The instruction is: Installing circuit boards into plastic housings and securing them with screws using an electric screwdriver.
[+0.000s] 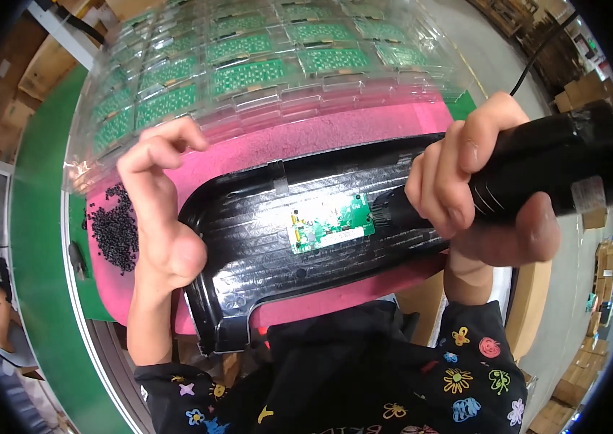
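My right hand [465,163] is wrapped around a thick black cylindrical tool [559,163], lying sideways with its narrower end toward a green circuit board [330,224]. The board lies in a shallow, curved black plastic shell [248,249]. Whether the tool's tip touches the board cannot be made out. At the shell's left edge is my left hand [165,188], its fingers loosely bent and apart, with nothing visible in them. Its thumb is beside the shell's rim.
The shell rests on a pink mat [248,158] over a green table. Small black pieces [115,231] are heaped at the left. Behind the shell, clear plastic trays [270,90] hold several green boards. A black cable [538,52] hangs at upper right. Another person [4,318] sits at far left.
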A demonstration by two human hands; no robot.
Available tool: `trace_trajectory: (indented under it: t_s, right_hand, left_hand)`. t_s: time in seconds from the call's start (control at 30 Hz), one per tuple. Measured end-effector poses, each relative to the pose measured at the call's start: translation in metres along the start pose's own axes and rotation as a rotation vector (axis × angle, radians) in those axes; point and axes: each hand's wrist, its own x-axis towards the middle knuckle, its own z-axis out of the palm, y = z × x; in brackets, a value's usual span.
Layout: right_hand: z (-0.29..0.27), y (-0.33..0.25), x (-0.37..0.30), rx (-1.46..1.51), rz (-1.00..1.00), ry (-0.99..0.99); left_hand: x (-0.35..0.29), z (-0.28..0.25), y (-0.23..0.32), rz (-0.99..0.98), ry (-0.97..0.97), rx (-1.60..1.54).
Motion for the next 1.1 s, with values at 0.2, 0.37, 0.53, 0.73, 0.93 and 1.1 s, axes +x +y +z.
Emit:
trace_trajectory:
  t_s: [0.2, 0.37, 0.53, 0.73, 0.93, 1.1]
  right_hand:
    - [-0.003, 0.023, -0.002, 0.181, 0.001, -0.017]
    - [-0.002, 0.025, -0.003, 0.207, -0.010, 0.010]
    - [0.009, 0.020, -0.003, 0.111, 0.060, 0.008]
    - [0.004, 0.032, 0.000, 0.214, 0.065, -0.050]
    - [0.008, 0.029, -0.001, 0.138, 0.028, -0.051]
    - [-0.007, 0.029, 0.007, 0.186, 0.055, -0.112]
  left_hand:
    - [-0.005, -0.002, 0.003, -0.039, 0.150, -0.039]
    - [-0.004, 0.002, 0.011, -0.086, 0.148, -0.041]
    - [0.002, 0.002, 0.009, -0.040, -0.030, 0.102]
    - [0.008, -0.001, 0.012, -0.139, -0.186, 0.291]
    - [0.008, 0.001, 0.010, -0.279, -0.336, 0.325]
    - [0.001, 0.000, 0.004, -0.280, -0.427, 0.354]
